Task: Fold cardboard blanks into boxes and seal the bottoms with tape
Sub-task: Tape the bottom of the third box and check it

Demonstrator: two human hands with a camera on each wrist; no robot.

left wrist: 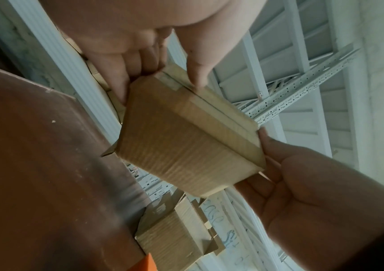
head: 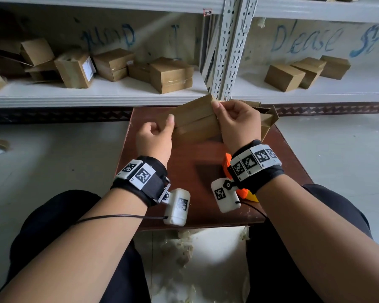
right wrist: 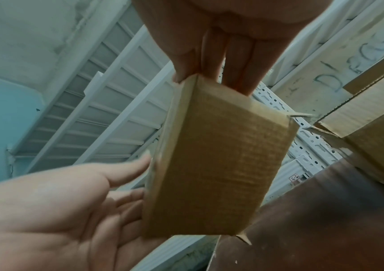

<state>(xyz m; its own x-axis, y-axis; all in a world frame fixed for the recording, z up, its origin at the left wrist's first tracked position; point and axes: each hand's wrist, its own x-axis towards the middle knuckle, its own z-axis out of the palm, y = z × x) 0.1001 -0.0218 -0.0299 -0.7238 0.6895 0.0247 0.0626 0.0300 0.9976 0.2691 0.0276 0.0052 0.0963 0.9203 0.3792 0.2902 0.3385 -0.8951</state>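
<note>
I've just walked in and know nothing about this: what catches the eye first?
A small cardboard box held up between both hands above a brown table, left hand and right hand at its ends. Behind, finished boxes lie scattered on a white shelf.

The head camera looked forward and down on the small brown wooden table [head: 282, 162] from above. Both wrist cameras sat low beside this table, very near, and faced upward. All three views shared the brown cardboard box [head: 195, 121] [left wrist: 186, 139] [right wrist: 211, 161] above it.
</note>
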